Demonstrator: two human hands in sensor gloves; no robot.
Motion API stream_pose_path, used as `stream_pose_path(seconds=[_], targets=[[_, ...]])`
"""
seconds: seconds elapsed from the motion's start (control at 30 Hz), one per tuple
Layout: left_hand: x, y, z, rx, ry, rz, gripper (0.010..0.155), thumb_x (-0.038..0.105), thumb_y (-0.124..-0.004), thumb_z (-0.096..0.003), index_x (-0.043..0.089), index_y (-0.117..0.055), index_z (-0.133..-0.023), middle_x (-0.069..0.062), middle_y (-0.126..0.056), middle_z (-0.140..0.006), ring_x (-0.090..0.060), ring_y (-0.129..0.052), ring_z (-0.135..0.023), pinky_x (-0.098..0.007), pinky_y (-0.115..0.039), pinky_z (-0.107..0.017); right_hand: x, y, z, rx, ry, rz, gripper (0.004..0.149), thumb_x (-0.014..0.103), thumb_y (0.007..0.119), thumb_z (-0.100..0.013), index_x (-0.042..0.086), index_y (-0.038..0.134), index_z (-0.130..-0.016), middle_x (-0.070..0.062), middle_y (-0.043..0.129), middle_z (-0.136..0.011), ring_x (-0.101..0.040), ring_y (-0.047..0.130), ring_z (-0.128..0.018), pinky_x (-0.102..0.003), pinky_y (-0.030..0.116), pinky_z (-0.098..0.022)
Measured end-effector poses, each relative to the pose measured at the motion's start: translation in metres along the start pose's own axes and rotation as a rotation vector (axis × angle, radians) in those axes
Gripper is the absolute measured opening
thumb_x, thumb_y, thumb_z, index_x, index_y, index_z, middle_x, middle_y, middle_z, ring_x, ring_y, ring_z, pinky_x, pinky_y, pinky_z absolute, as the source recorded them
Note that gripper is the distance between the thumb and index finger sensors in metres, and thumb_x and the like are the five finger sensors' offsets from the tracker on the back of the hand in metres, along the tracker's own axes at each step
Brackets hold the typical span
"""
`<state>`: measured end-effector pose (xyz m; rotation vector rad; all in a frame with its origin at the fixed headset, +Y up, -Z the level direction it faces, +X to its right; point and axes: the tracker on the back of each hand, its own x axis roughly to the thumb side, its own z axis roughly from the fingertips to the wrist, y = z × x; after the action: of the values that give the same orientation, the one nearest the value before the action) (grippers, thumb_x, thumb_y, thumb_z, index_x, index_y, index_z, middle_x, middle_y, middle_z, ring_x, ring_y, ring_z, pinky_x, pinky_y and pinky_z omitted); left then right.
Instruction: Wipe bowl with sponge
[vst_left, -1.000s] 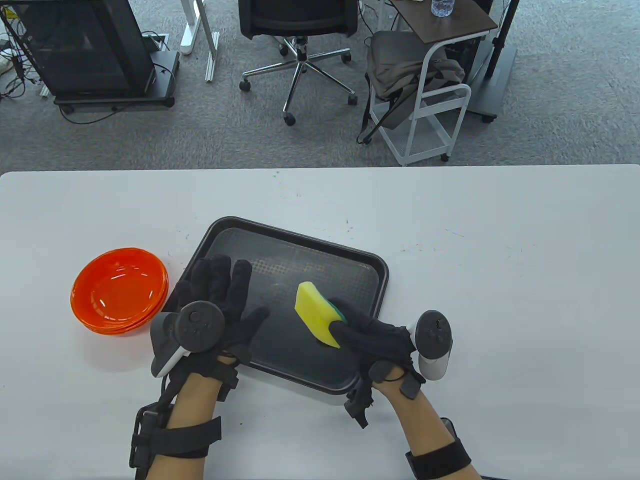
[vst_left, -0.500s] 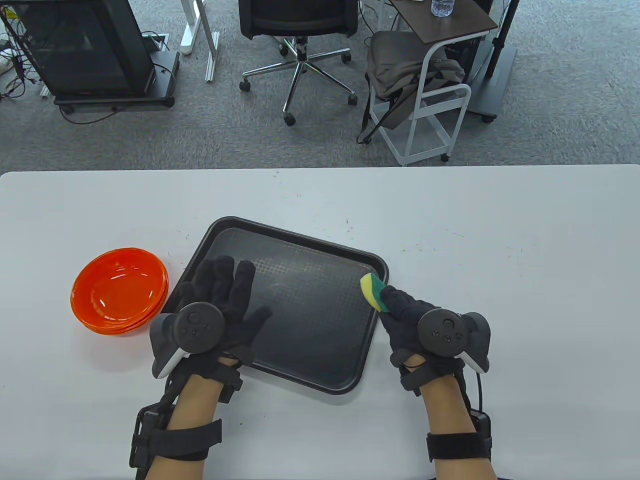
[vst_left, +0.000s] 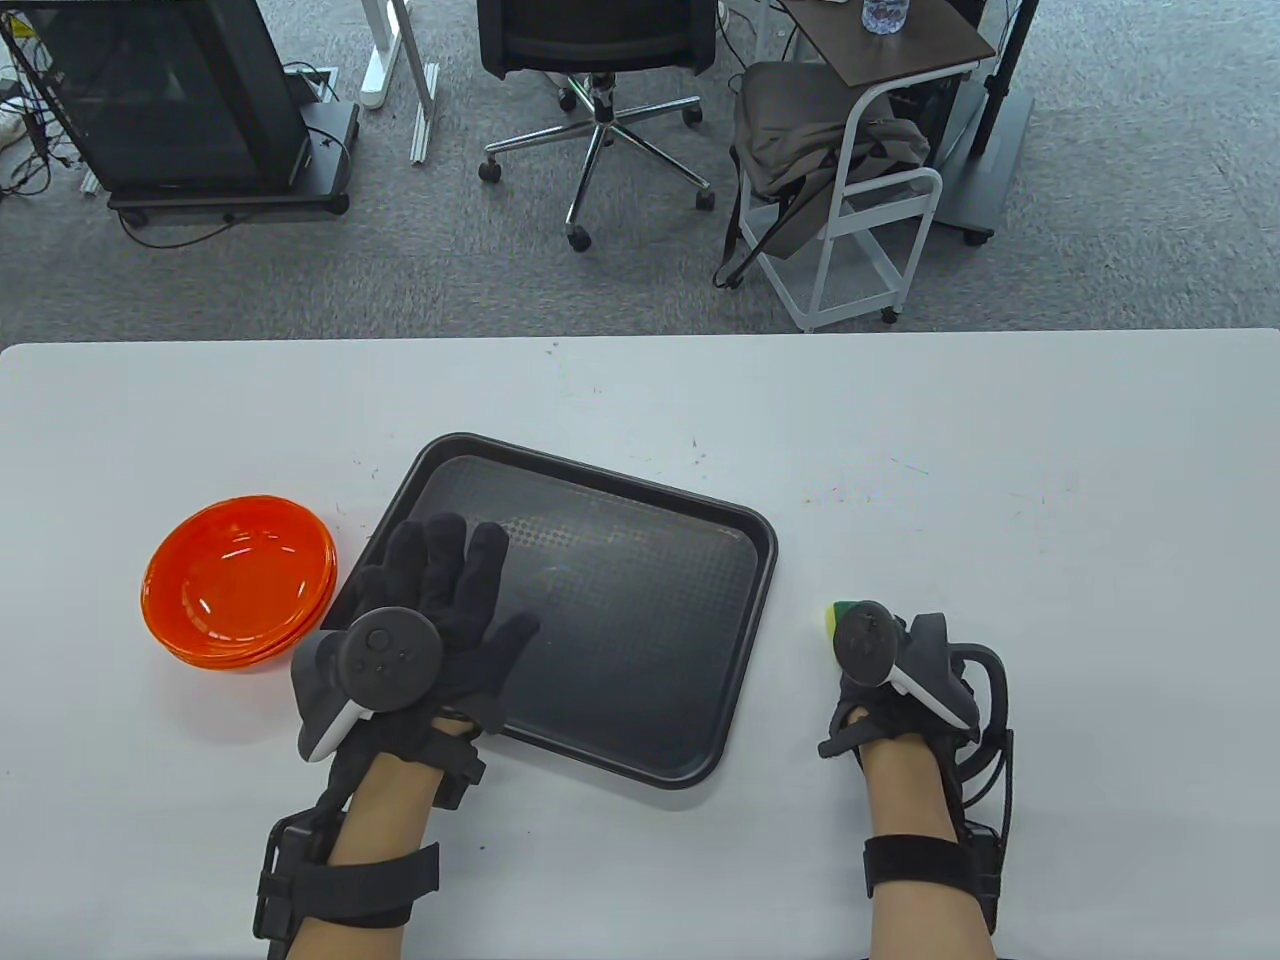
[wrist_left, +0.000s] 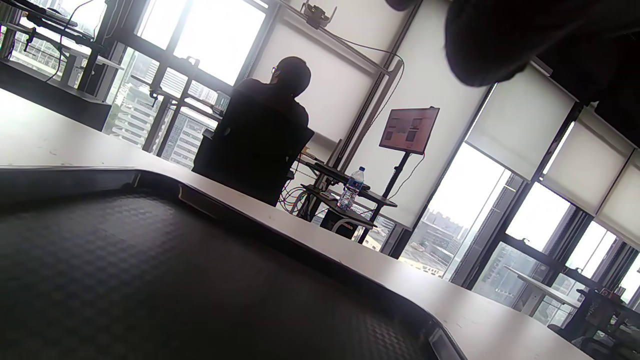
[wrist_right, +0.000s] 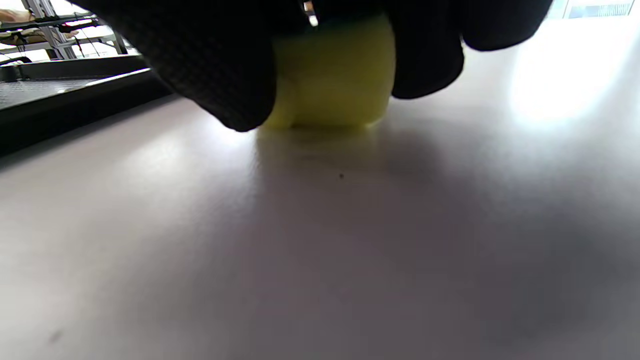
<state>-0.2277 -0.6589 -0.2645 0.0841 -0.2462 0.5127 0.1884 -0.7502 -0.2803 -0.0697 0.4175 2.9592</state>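
Note:
A stack of orange bowls (vst_left: 238, 583) sits on the white table left of the black tray (vst_left: 640, 600). My left hand (vst_left: 440, 590) lies flat with fingers spread on the tray's near left part, empty. My right hand (vst_left: 868, 660) is on the table right of the tray and grips the yellow-and-green sponge (vst_left: 843, 614), mostly hidden under the tracker. In the right wrist view the sponge (wrist_right: 332, 80) sits between my gloved fingers (wrist_right: 220, 65) and touches the table.
The tray floor (wrist_left: 150, 280) fills the left wrist view, its rim (wrist_left: 320, 245) curving across. Beyond the table's far edge stand an office chair (vst_left: 597, 60) and a white cart (vst_left: 860, 170).
My right hand carried the sponge off the tray to the right and lowered it onto the table beside the tray. My left hand stayed on the tray.

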Motion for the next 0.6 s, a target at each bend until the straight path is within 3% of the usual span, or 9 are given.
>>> stream_pose_path(seconds=[0.13,0.27,0.47,0.6], targets=[[0.000,0.000,0.000,-0.001,0.003,0.000,0.077,0.056,-0.081,-0.0525,0.042,-0.036,-0.113,0.002,-0.019,-0.117,-0.036,-0.004,-0.110,-0.068,-0.012,-0.070,0.000,0.000,0.000,0.063,0.017,-0.078,0.062,0.046,0.085,-0.052,0.007,0.063,-0.094,-0.029,0.052,-0.107,-0.054,0.056,-0.090,-0.071,0.047,-0.063],[0.000,-0.001,0.000,-0.004,0.001,-0.002,0.077,0.056,-0.081,-0.0525,0.042,-0.036,-0.113,0.002,-0.019,-0.117,-0.036,-0.004,-0.110,-0.068,-0.012,-0.070,0.002,-0.002,0.002,0.029,0.016,-0.102,0.059,0.044,0.082,-0.054,0.005,0.063,-0.094,-0.029,0.050,-0.106,-0.055,0.053,-0.090,-0.072,0.045,-0.063],[-0.002,-0.001,0.000,-0.004,0.013,0.001,0.076,0.056,-0.081,-0.0525,0.042,-0.036,-0.113,0.002,-0.019,-0.117,-0.036,-0.004,-0.110,-0.068,-0.012,-0.070,0.024,-0.026,0.012,-0.181,-0.106,-0.109,0.057,0.042,0.078,-0.055,0.008,0.060,-0.097,-0.027,0.048,-0.109,-0.057,0.045,-0.095,-0.075,0.038,-0.063],[-0.001,0.000,0.000,-0.001,0.014,0.000,0.077,0.056,-0.081,-0.0526,0.041,-0.036,-0.113,0.002,-0.019,-0.117,-0.036,-0.004,-0.110,-0.068,-0.012,-0.070,0.052,-0.040,0.026,-0.270,-0.253,-0.128,0.053,0.042,0.077,-0.056,0.007,0.065,-0.094,-0.026,0.060,-0.107,-0.055,0.049,-0.097,-0.076,0.034,-0.063]])
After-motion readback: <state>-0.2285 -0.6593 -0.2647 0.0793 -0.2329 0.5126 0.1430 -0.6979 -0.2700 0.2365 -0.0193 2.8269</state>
